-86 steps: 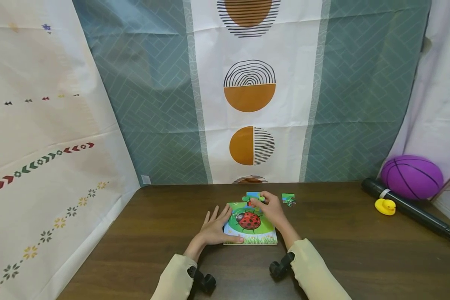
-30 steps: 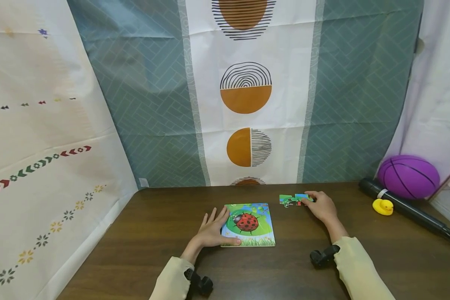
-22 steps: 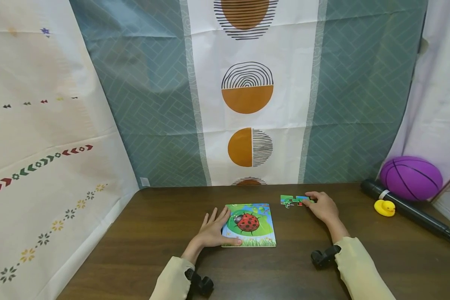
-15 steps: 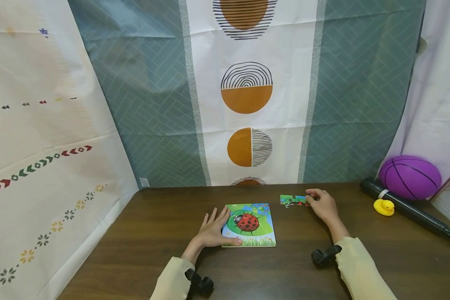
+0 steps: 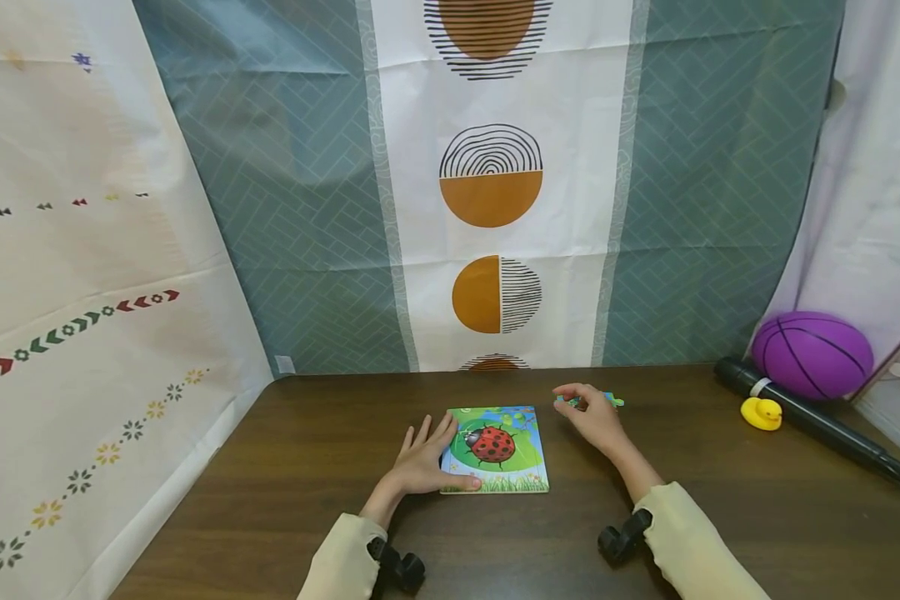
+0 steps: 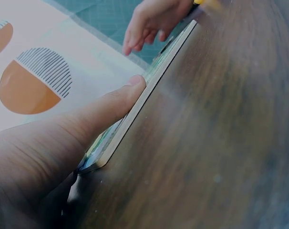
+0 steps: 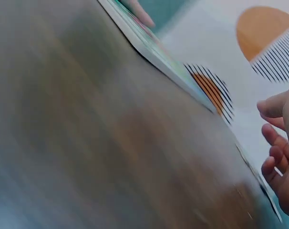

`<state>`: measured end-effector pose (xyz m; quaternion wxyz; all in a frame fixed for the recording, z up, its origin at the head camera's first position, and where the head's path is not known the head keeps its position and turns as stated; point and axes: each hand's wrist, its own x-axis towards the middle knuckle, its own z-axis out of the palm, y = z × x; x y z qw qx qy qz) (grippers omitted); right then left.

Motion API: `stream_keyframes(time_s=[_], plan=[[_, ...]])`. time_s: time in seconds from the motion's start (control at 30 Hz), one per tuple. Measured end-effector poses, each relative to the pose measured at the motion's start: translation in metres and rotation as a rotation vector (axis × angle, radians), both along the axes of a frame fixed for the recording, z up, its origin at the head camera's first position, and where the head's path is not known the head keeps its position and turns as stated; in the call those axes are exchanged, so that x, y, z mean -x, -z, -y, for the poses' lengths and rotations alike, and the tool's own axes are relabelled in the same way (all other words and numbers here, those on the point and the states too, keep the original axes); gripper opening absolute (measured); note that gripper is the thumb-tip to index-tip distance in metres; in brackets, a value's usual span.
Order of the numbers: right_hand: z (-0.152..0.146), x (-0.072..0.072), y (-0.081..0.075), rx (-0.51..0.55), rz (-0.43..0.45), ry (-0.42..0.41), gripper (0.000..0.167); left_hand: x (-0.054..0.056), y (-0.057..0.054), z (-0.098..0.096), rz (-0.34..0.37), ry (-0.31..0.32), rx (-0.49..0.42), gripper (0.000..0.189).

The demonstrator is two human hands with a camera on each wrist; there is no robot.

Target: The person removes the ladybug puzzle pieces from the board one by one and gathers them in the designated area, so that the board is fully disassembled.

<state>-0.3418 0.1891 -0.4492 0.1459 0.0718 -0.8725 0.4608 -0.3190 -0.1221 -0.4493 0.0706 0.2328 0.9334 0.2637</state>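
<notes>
A square ladybug puzzle board [image 5: 492,446] lies flat on the table. My left hand [image 5: 420,467] rests at its left side, fingers spread along the edge and thumb [image 6: 108,109] laid over the near rim. Beyond the board's far right corner, my right hand [image 5: 598,423] hovers over two loose jigsaw pieces [image 5: 613,399], largely covering them in the head view. Its fingers are loosely bent with nothing between them. From the right wrist, the thin pieces [image 6: 170,44] are not easily made out, but the hand [image 7: 283,148] shows a gap between thumb and fingers.
On the right stand a yellow rubber duck [image 5: 761,413], a long black tube [image 5: 825,425] and a purple ball [image 5: 813,355]. A patterned cloth [image 5: 495,200] hangs behind the table's far edge.
My right hand carried a jigsaw piece from the board's far edge to beside the other piece, let it go, then shifted left over them. The left hand has stayed on the board.
</notes>
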Motion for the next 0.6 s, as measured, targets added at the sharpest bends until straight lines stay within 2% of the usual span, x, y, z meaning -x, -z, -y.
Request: stream_keyframes(time_s=[0.2, 0.43, 0.6], plan=[[0.03, -0.003, 0.002, -0.007, 0.018, -0.145, 0.022, 0.0, 0.0, 0.0, 0.005, 0.0, -0.002, 0.114], [0.044, -0.008, 0.005, -0.088, 0.116, -0.295, 0.027, -0.001, 0.0, -0.001, 0.014, 0.004, 0.004, 0.115], [0.045, -0.008, 0.008, -0.151, 0.112, -0.329, 0.033, -0.001, -0.002, 0.0, 0.015, 0.004, 0.001, 0.115]])
